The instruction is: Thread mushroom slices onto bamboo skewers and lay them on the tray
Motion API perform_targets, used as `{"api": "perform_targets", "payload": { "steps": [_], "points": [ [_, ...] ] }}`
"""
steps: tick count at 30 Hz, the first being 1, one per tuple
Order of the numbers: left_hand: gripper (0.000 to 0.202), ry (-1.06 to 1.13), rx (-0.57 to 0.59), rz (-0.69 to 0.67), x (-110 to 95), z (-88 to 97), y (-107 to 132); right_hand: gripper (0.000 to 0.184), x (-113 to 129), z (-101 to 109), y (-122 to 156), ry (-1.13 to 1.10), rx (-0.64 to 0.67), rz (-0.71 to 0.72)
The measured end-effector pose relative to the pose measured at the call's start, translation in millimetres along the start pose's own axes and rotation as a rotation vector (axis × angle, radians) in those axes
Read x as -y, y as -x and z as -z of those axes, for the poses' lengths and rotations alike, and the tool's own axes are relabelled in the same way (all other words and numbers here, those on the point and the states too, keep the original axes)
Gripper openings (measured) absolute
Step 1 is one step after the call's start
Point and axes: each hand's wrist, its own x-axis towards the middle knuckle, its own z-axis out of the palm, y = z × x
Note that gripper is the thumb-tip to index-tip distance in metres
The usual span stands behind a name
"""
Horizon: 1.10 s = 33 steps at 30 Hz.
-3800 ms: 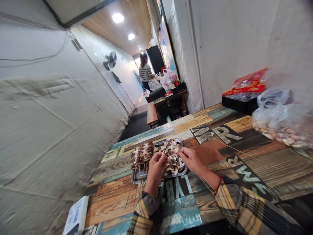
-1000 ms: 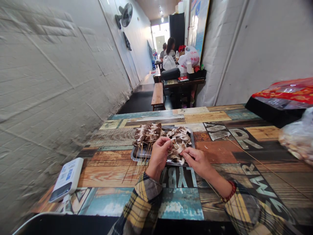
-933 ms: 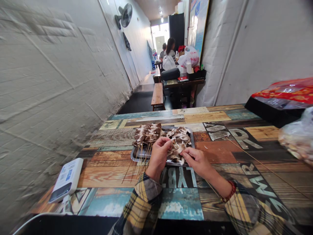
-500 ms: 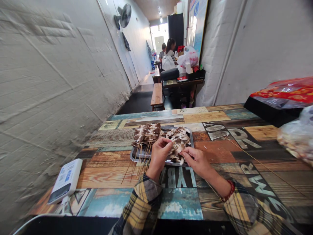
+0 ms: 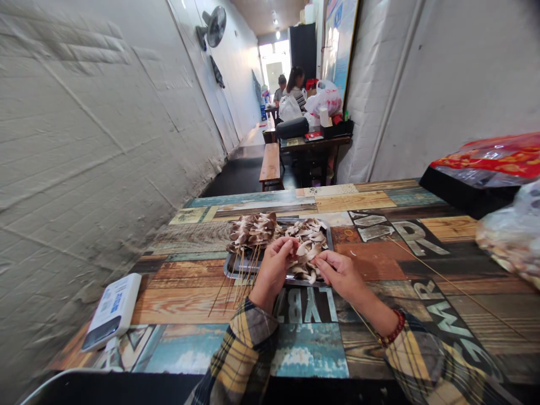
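A metal tray on the painted wooden table holds loose mushroom slices on its right. On its left lie finished mushroom skewers, their sticks pointing toward me. My left hand pinches a mushroom piece over the tray's near edge. My right hand is closed on a thin bamboo skewer that runs back under my wrist, its tip toward the piece in my left hand.
A white card reader lies near the left table edge. A loose skewer crosses the table on the right. A clear bag of food and a black box stand at far right. People sit at a far table.
My head turned from a tilted view toward the wall to level with the table. In the last second both hands slid slightly nearer me, still pinched together over the tray.
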Motion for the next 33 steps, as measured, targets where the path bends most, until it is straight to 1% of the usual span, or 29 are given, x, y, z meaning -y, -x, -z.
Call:
{"api": "perform_targets", "payload": {
  "steps": [5, 9, 13, 18, 20, 24, 29, 33],
  "points": [
    [0.025, -0.129, 0.085, 0.022, 7, 1.7, 0, 0.032, 4, 1, 0, 0.098, -0.008, 0.037],
    [0.023, -0.141, 0.059, 0.021, 9, 1.8, 0, 0.029, 5, 0, 1, 0.136, 0.011, 0.054],
    [0.022, -0.102, -0.003, -0.012, 6, 2.3, 0, 0.028, 4, -1, 1, 0.148, 0.024, 0.062],
    [0.024, 0.1, -0.076, -0.024, 0, 5.8, -2, 0.027, 3, -1, 2, 0.132, 0.036, 0.067],
    [0.027, 0.131, -0.06, -0.001, -1, 6.0, -2, 0.026, 2, -1, 2, 0.117, 0.046, 0.07],
    [0.029, 0.099, -0.026, 0.035, -1, 3.5, 0, 0.026, 2, -1, 3, 0.108, 0.047, 0.07],
    [0.025, 0.087, 0.005, 0.048, -1, 0.8, 1, 0.026, 3, -1, 1, 0.128, 0.016, 0.063],
    [0.023, 0.129, -0.012, 0.058, -2, 0.5, 1, 0.026, 2, -1, 0, 0.131, 0.008, 0.049]
  ]
}}
